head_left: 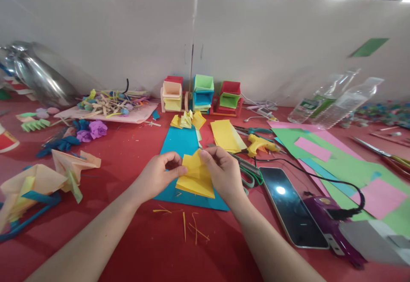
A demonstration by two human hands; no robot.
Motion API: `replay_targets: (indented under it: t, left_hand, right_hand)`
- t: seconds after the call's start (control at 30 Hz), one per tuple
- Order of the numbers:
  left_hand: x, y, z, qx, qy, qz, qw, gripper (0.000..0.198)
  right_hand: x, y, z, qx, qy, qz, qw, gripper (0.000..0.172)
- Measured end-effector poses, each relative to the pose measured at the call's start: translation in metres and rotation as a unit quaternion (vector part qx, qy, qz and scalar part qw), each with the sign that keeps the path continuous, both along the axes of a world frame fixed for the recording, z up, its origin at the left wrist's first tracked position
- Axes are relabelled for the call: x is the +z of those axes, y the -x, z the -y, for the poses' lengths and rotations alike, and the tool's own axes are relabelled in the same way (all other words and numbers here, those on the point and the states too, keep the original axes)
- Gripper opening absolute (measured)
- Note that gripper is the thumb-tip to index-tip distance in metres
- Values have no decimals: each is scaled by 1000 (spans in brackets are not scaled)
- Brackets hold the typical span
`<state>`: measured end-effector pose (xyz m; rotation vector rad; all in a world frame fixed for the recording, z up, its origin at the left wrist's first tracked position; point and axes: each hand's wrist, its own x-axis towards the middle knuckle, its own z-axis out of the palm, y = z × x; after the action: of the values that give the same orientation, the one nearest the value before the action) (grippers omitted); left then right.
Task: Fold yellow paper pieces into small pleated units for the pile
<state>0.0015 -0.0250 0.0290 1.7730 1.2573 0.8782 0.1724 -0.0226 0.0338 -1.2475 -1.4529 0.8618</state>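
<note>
Both my hands hold a folded yellow paper (196, 175) just above a blue paper sheet (181, 145) on the red table (134, 239). My left hand (160, 175) pinches the paper's left edge with thumb and fingers closed. My right hand (222, 172) grips its upper right part, fingers curled over the fold. More yellow sheets (226, 135) and small folded yellow pieces (188, 120) lie behind the blue sheet.
A phone (293, 207), scissors (249, 172) and a yellow glue gun (261, 143) lie to the right, with green and pink papers (339, 162) and two plastic bottles (333, 100). Stacked paper boxes (202, 94) stand at the back. Paper crafts (48, 179) lie left.
</note>
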Motion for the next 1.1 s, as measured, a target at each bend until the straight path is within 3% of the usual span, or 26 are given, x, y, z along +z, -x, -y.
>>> replay_targets:
  t: [0.2,0.33,0.53,1.1]
  left_hand:
    - [0,1,-1,29,-26,24,999,16]
    - [-5,5,-5,62,2,71,996,16]
    - [-6,6,-7,59,-13,74,995,19]
    - [-10,6,-8,20,30,100,994,19]
  right_hand:
    - [-2,-4,-5,53,45,-88,994,25]
    - [-3,-7,-8,96,85,-117,985,33]
    - [-5,-9,-9,70,94,-105,987,28]
    - [-2,-9,-9,62,144,-227,961,16]
